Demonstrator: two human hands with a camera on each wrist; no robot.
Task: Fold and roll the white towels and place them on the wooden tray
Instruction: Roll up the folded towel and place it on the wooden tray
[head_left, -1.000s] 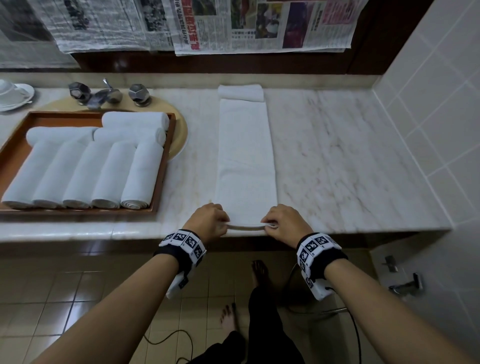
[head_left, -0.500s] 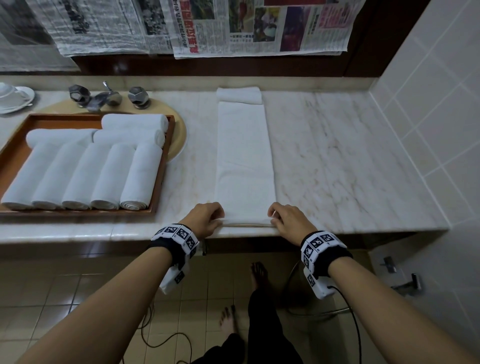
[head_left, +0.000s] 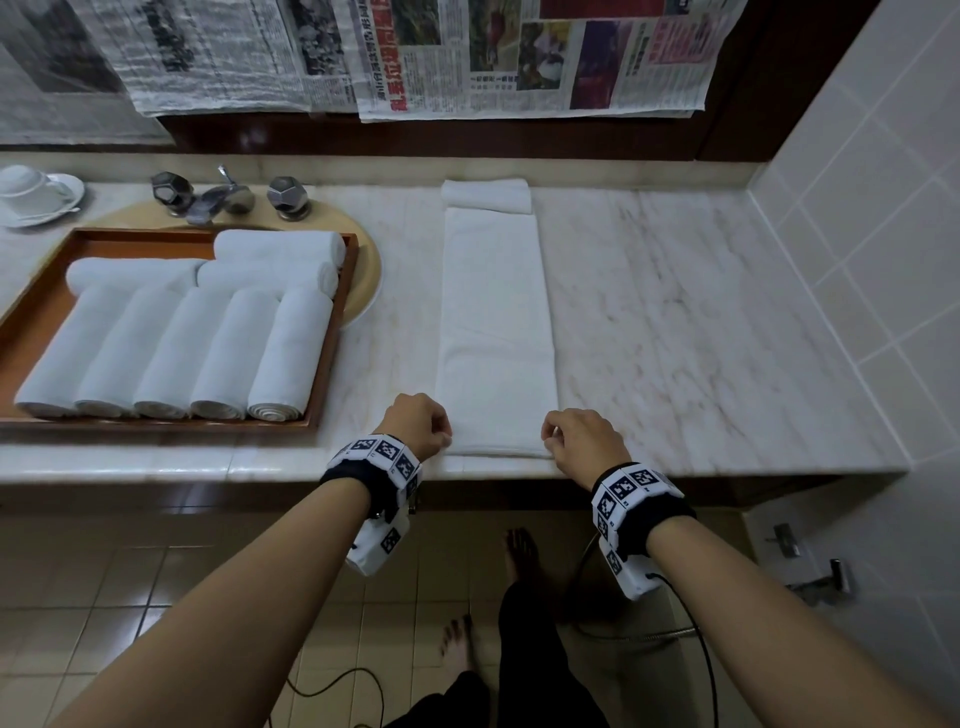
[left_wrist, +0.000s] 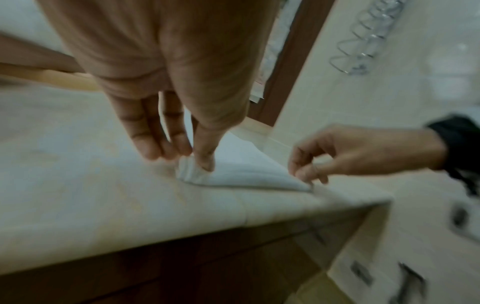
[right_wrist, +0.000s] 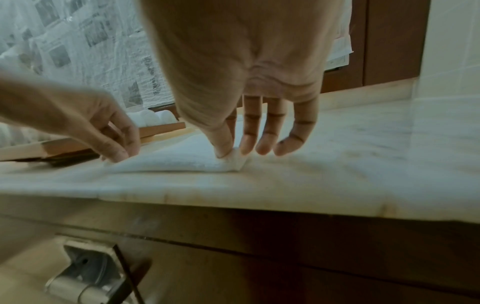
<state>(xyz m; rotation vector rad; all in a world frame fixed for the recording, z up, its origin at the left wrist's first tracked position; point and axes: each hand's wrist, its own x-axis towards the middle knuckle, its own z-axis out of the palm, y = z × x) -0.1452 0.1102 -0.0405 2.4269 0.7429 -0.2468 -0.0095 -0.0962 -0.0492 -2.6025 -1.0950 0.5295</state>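
A long white towel (head_left: 493, 322), folded into a narrow strip, lies lengthwise on the marble counter (head_left: 675, 322), with a second small folded towel (head_left: 485, 195) at its far end. My left hand (head_left: 439, 434) pinches the near left corner (left_wrist: 193, 170) between thumb and fingers. My right hand (head_left: 553, 439) pinches the near right corner (right_wrist: 233, 159) the same way. The wooden tray (head_left: 332, 332) stands to the left and holds several rolled white towels (head_left: 218, 353).
A tap with two faceted knobs (head_left: 223, 195) stands behind the tray on a round beige sink cover (head_left: 363, 260). A white cup and saucer (head_left: 36, 195) sit at the far left. Newspapers (head_left: 415, 52) hang on the wall. A tiled wall (head_left: 872, 234) bounds the counter's right.
The near end of the towel, held slightly raised a second ago, now lies flat at the counter's edge. Both hands have shifted outward to its two near corners.
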